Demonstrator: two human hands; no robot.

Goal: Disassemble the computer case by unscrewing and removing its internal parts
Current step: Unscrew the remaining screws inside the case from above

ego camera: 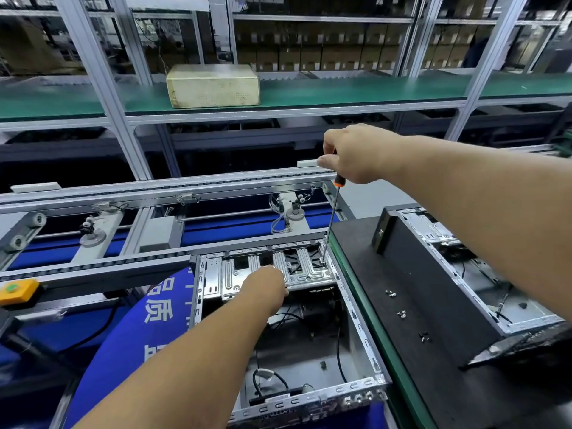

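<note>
We see the open silver metal computer case at 6 o'clock (lid off). Our left hand rests on its perforated steel drive bracket; how it grips, we cannot tell. At 12 o'clock our right hand clenches the orange-collared screwdriver, tip on the bracket's corner.

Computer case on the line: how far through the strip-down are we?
Done: the computer case is open, mostly bare inside, and loose screws lie on the black mat. In hand: the right hand drives the screwdriver into the drive bracket, which the left hand steadies. Left: bracket and cables.
</note>
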